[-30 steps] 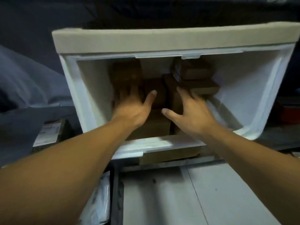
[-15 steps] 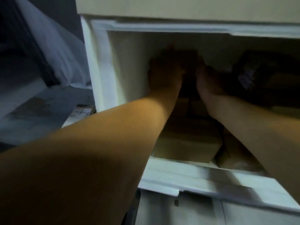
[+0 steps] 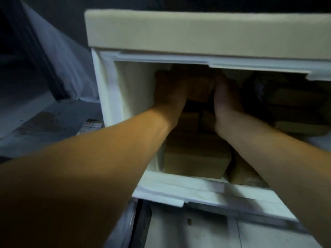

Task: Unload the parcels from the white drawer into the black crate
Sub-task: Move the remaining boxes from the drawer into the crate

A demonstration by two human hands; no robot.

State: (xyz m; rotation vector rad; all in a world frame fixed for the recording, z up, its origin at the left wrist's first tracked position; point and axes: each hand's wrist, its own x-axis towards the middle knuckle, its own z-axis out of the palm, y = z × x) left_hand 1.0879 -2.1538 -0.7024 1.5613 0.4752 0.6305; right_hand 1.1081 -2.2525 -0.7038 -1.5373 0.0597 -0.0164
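The white drawer (image 3: 111,97) stands open in front of me under a beige top panel. Both my arms reach deep into its shadowed upper left part. My left hand (image 3: 170,90) and my right hand (image 3: 225,99) grip a brown cardboard parcel (image 3: 200,90) between them, one on each side; the fingertips are lost in the dark. Below the hands lies another brown parcel (image 3: 195,161). More parcels (image 3: 297,99) are stacked in the drawer's right part. The black crate is not in view.
The drawer's white front lip (image 3: 179,190) runs below my arms. A labelled packet (image 3: 89,126) lies on the grey floor left of the drawer. A pale slanted sheet (image 3: 53,56) rises at far left. White panels (image 3: 197,230) lie below the drawer.
My hands have gone from the drawer's opening deep into its upper left and closed in on a brown parcel. The view has moved closer and to the left.
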